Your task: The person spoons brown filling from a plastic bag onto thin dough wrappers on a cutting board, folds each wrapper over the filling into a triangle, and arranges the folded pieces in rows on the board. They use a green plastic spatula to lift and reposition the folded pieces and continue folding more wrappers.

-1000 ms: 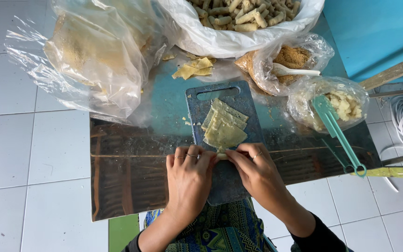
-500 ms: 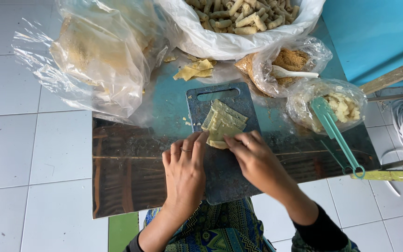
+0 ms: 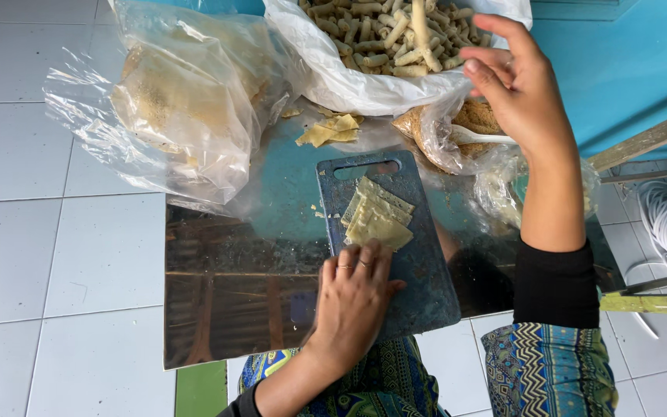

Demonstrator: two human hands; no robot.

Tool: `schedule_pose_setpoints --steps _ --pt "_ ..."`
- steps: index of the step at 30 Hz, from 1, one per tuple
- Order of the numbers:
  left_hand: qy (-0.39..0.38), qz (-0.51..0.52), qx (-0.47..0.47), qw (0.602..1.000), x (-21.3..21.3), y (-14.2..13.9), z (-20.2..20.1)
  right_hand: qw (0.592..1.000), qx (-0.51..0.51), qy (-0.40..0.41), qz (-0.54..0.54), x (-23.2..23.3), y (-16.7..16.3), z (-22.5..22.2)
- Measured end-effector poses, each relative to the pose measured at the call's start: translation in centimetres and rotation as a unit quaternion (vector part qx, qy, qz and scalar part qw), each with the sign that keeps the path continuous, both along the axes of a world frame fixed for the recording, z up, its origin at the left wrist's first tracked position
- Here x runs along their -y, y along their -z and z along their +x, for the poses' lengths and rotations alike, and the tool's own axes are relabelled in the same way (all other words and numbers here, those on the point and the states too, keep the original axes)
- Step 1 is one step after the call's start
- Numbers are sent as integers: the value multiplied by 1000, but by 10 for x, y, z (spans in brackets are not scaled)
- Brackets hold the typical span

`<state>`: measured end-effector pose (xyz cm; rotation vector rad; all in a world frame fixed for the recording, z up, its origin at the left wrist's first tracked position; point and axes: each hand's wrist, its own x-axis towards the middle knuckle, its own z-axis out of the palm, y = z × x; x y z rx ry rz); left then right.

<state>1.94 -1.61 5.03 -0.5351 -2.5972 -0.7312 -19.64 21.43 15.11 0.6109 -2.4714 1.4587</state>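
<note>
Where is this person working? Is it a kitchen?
Probably a home snack-making spot on a tiled floor, not a proper kitchen: a low table holds a cutting board with thin wrappers, beside a big bag of finished rolls.

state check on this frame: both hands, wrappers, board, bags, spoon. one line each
left hand: flat on the cutting board, fingertips at the wrapper stack, holding nothing
right hand: raised over the white bag, releasing or holding a rolled piece; cannot tell which
wrapper stack: flat, fanned on the board
cutting board: lying flat on the table
white bag of rolls: open, full
clear bag: crumpled, lying on its side
white spoon: resting in the filling bag
</note>
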Motion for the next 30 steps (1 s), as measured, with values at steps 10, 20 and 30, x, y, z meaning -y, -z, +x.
schedule_pose_setpoints --steps 10,20,30 --pt "26 24 61 997 14 8 3 883 -115 156 429 -51 55 23" --pt "54 96 79 991 -13 9 19 866 -30 207 454 -89 68 14" --pt "-90 122 110 982 -6 8 6 921 50 160 351 -82 53 19"
